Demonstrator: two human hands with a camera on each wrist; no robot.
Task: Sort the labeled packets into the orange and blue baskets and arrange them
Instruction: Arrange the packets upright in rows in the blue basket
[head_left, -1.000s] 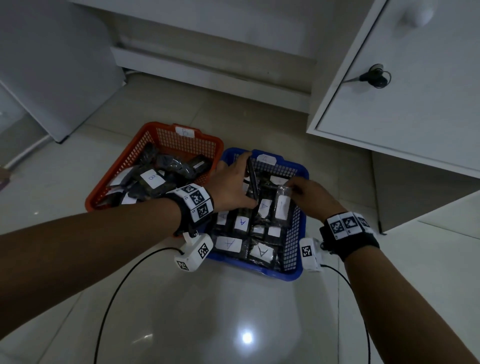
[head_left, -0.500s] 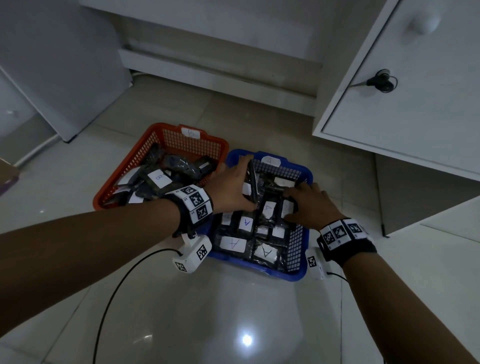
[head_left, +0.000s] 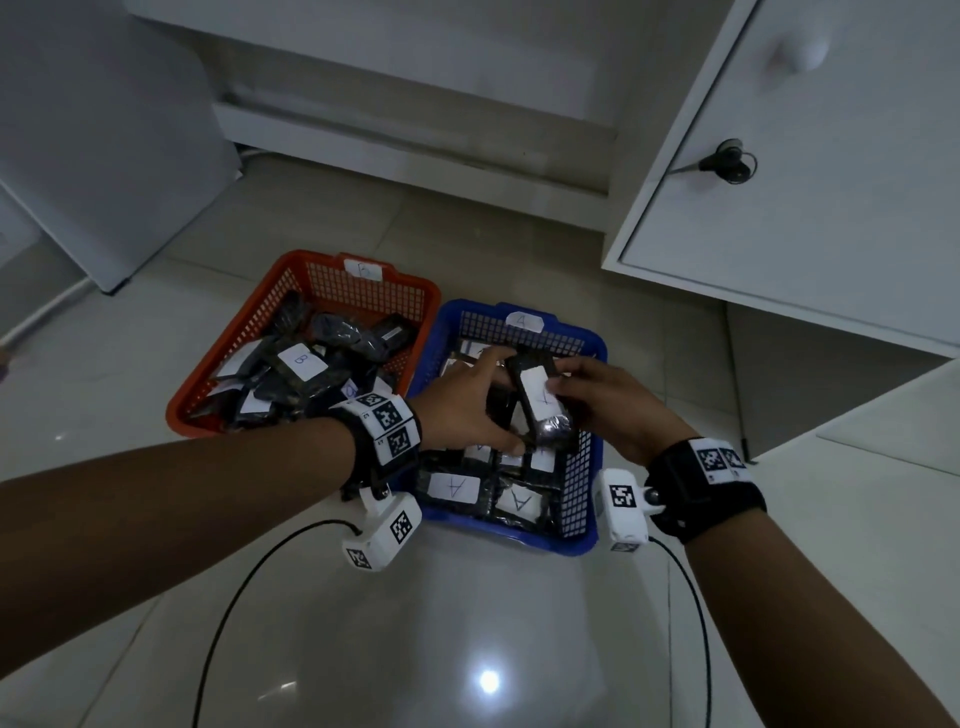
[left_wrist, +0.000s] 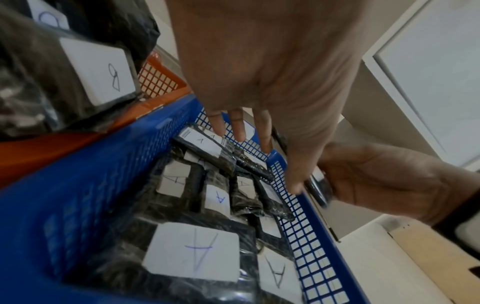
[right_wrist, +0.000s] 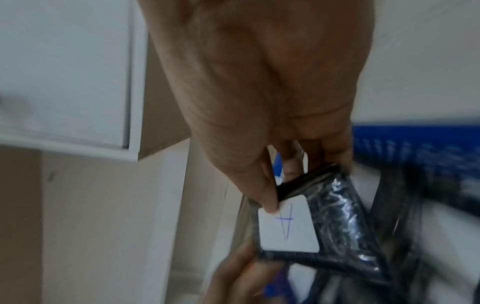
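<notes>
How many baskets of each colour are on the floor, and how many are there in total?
Orange basket: 1
Blue basket: 1
Total: 2

Packet (head_left: 540, 402) now lifted — off the stack

glossy pale tiled floor (head_left: 488, 623) reflecting a light, white cabinet (head_left: 810, 171) at right.

A white cabinet door (head_left: 810, 171) with a round knob (head_left: 800, 49) and a keyed lock (head_left: 730, 161) is seen at two o'clock above the glossy tiled floor (head_left: 467, 623).
</notes>
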